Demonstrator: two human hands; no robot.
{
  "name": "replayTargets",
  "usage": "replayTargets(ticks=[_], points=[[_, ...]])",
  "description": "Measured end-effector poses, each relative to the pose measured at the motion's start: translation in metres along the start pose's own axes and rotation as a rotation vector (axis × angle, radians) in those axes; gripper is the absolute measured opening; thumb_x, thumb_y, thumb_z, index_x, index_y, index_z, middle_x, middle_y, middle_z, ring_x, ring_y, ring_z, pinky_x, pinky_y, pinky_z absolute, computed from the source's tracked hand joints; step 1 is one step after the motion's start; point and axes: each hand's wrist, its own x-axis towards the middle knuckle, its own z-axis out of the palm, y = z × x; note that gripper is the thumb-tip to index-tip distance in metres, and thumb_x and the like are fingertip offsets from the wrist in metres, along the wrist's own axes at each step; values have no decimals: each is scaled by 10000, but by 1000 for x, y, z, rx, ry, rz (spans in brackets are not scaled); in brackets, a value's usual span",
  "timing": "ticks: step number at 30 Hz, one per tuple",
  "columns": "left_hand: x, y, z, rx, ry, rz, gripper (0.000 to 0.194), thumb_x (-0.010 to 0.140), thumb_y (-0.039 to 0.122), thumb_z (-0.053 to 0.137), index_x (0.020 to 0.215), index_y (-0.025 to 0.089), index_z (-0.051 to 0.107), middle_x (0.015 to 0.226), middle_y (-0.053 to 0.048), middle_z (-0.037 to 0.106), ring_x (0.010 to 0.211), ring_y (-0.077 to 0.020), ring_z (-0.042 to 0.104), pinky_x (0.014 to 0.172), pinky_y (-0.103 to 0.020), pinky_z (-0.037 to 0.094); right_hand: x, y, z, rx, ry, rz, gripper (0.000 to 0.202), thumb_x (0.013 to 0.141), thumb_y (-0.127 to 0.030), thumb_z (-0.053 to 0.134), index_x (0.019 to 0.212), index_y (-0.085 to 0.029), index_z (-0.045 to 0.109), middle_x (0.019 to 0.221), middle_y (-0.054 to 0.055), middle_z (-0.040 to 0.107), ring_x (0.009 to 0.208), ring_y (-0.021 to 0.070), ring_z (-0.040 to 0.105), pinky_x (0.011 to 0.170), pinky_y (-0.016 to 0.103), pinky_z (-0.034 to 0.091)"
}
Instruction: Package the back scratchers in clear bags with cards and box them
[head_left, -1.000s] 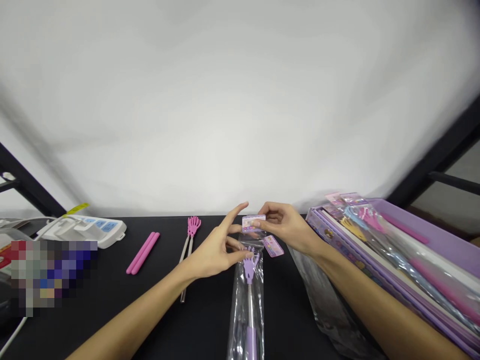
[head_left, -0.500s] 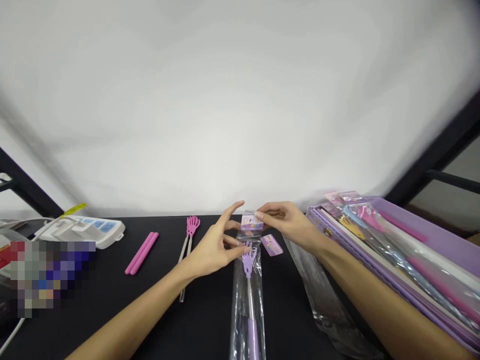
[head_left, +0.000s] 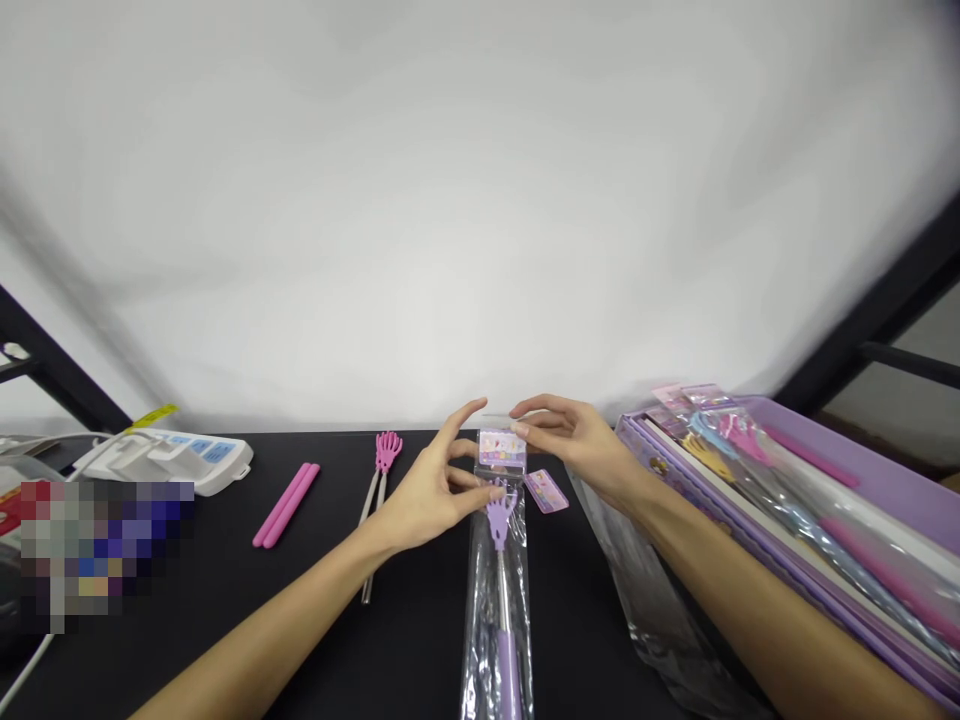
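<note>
A purple hand-shaped back scratcher [head_left: 500, 520] with a metal rod and purple handle lies inside a clear plastic bag [head_left: 480, 600]. At the bag's top is a printed card [head_left: 502, 449] under the plastic. My left hand [head_left: 442, 490] grips the bag beside the scratcher's head, thumb on top, index finger raised. My right hand [head_left: 574, 435] is at the card's upper right, thumb and fingers apart, with the thumb near the card's corner. A second card [head_left: 547, 491] lies loose just right of the bag.
Two pink tubes [head_left: 286, 505] and pink scratcher heads on metal rods [head_left: 387, 452] lie to the left. A white power strip [head_left: 202, 460] sits far left. Clear bags [head_left: 645, 590] lie right of centre, beside a purple box [head_left: 825, 440] holding bagged scratchers.
My right thumb and fingers have parted, and the top card now shows more fully and lies flatter. My left hand stays at the bag. The view has shifted slightly.
</note>
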Motion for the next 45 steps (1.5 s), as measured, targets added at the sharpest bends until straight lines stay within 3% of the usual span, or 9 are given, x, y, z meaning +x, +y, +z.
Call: replayTargets(ticks=[7, 12, 21, 24, 27, 30, 34, 38, 45], points=[[0, 0, 1, 63, 2, -24, 900, 792, 199, 716, 1484, 436, 191, 1112, -41, 544, 689, -110, 676, 578, -206, 495, 0, -3, 0, 36, -26, -30, 387, 634, -284, 838, 966, -190, 662, 894, 45, 721, 864, 202, 679, 858, 387, 534], [0, -2, 0, 46, 11, -13, 897, 795, 204, 715, 1486, 431, 190, 1068, -28, 542, 698, -115, 674, 608, -228, 514, -3, -9, 0, -39, -128, -12, 236, 753, -368, 745, 894, -183, 708, 1077, 92, 707, 1022, 251, 657, 923, 426, 508], [4, -6, -1, -25, 54, -20, 880, 784, 212, 721, 1482, 391, 216, 968, -1, 575, 630, -93, 645, 629, -251, 522, 0, 6, 4, -110, -3, -146, 483, 686, -243, 783, 1101, -238, 536, 1023, 50, 673, 830, 163, 661, 809, 347, 550], [9, -3, -5, -13, 168, 6, 839, 773, 241, 732, 1460, 361, 264, 1003, -20, 593, 661, -114, 667, 657, -274, 544, -3, 2, 6, -140, 28, -23, 469, 697, -321, 787, 1028, -241, 466, 1004, 50, 675, 816, 172, 672, 767, 344, 550], [18, 5, -8, 25, 390, 78, 747, 774, 269, 730, 1407, 328, 339, 985, -11, 586, 700, -122, 681, 680, -263, 552, -13, -6, 9, -96, -159, 216, 395, 754, -388, 740, 914, -239, 411, 803, 18, 696, 730, 182, 685, 661, 313, 532], [33, 14, -1, 25, 534, 120, 651, 778, 282, 724, 1336, 308, 390, 1034, -20, 587, 734, -127, 690, 727, -278, 569, -27, -19, 3, -57, -218, 207, 333, 778, -373, 718, 863, -230, 429, 716, 0, 685, 679, 171, 676, 629, 287, 507], [58, 25, 29, -27, 473, 131, 674, 802, 332, 710, 1358, 325, 329, 1222, -71, 532, 835, -144, 693, 808, -340, 590, -45, -36, -34, -199, -93, 117, 300, 782, -325, 704, 993, -225, 514, 679, -18, 674, 648, 166, 666, 657, 294, 507], [79, 28, 74, 2, 264, 74, 679, 854, 408, 651, 1408, 312, 271, 1308, -114, 460, 864, -162, 686, 764, -342, 600, -66, -41, -98, -427, 157, 113, 577, 745, -280, 712, 1265, -252, 463, 888, 31, 695, 676, 184, 683, 653, 307, 516], [101, 17, 139, 144, -88, 26, 569, 876, 324, 608, 1387, 253, 369, 1237, -113, 470, 764, -124, 672, 669, -274, 574, -104, -15, -169, -927, 625, 131, 323, 732, -313, 681, 1029, -206, 610, 823, 36, 658, 757, 200, 637, 698, 307, 466]])
